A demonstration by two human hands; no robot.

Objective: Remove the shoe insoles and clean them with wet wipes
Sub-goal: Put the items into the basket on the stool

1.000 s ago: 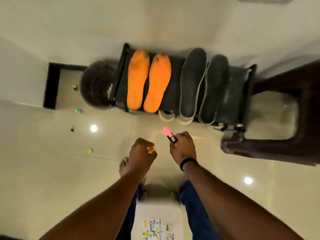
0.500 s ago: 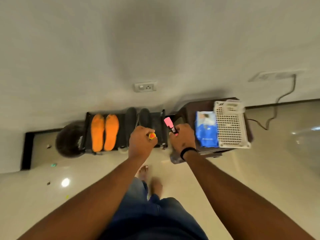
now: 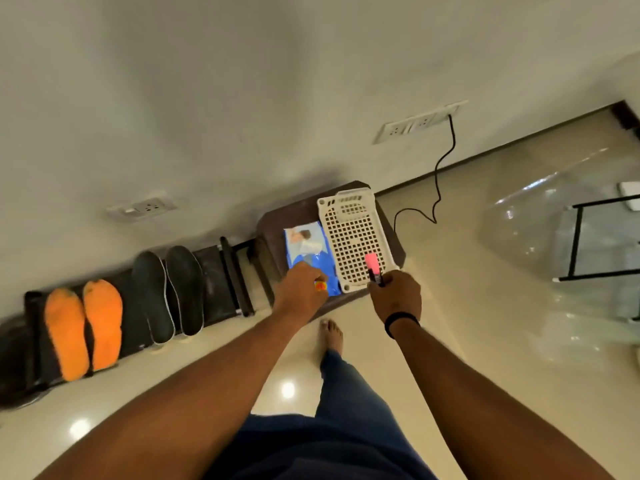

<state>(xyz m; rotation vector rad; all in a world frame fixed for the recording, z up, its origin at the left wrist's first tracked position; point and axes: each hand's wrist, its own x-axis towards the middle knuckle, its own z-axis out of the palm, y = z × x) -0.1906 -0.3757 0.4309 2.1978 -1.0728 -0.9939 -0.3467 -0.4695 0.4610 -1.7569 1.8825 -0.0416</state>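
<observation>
Two orange insoles [image 3: 83,327] and two dark insoles [image 3: 169,292] lie side by side on a low black rack [image 3: 221,282] along the wall at the left. A blue wet wipes pack [image 3: 306,249] lies on a brown stool [image 3: 273,223], next to a white perforated basket [image 3: 353,240]. My left hand [image 3: 301,292] holds a small orange and yellow object [image 3: 321,286] and reaches over the near end of the wipes pack. My right hand [image 3: 394,296] grips a pink marker [image 3: 373,268] above the basket's near edge.
A black cable [image 3: 440,168] runs from a wall socket [image 3: 415,124] down to the glossy floor. Another socket [image 3: 142,209] sits above the rack. A black-framed stand [image 3: 581,244] is at the right. My bare foot [image 3: 330,336] stands near the stool.
The view swung right from the rack to the stool. Both hands moved right with it: the left now over the wipes pack, the right with the marker over the basket.
</observation>
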